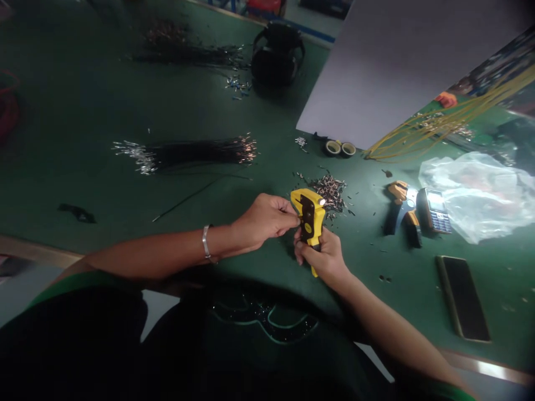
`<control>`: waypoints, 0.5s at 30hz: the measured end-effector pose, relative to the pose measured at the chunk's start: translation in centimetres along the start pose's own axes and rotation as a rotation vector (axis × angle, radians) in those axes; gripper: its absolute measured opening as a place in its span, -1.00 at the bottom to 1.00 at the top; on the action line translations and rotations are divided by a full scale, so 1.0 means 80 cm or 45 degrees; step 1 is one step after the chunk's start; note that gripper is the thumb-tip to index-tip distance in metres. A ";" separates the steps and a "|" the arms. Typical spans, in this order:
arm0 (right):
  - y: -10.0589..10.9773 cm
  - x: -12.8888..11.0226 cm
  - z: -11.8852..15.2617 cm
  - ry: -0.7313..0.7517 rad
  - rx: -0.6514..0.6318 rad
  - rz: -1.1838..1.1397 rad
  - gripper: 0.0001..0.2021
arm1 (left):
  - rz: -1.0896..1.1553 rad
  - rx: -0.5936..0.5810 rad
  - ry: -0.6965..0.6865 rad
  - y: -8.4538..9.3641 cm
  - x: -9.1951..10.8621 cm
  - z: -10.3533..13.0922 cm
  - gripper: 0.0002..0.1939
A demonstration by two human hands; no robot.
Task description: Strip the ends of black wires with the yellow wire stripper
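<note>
My right hand [324, 256] is wrapped round the handle of a yellow and black wire tool [309, 220], held upright over the green table. The fingers of my left hand [265, 223] are pinched together at the left side of the tool's head; what they hold there is too small to make out. Behind the tool lies a heap of short dark clippings [331, 192]. Farther left, a bundle of black wires [188, 152] lies across the table, with silvery ends at the left and bare copper ends at the right. A single black wire [186, 199] lies in front of it.
To the right are an orange and black tool [404, 209], a keypad phone [436, 211], a clear plastic bag [493, 195] and a smartphone [463, 298]. Two tape rolls [340, 148] sit near a large pale panel [376, 72]. A black headset-like object [277, 55] stands at the back.
</note>
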State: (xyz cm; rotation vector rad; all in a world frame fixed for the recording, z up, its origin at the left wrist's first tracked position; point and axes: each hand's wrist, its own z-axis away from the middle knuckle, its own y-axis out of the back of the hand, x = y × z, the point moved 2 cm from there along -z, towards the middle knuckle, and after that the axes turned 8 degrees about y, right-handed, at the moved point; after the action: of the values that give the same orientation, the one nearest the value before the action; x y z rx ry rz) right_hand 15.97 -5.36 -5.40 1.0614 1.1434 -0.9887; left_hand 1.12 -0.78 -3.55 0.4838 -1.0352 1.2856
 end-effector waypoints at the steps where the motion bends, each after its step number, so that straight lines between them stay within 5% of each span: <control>1: 0.000 0.000 0.000 0.004 -0.003 0.010 -0.90 | -0.009 0.001 -0.004 0.000 0.001 0.001 -0.79; 15: 0.002 0.003 0.007 0.111 0.024 0.201 -0.87 | -0.296 0.036 -0.167 0.001 0.006 0.009 -0.86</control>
State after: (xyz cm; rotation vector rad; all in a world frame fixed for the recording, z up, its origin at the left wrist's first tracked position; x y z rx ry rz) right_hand 16.28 -5.87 -5.53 1.2009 1.1039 -0.8376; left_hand 0.79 -1.08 -2.80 0.6966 -1.0372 1.0735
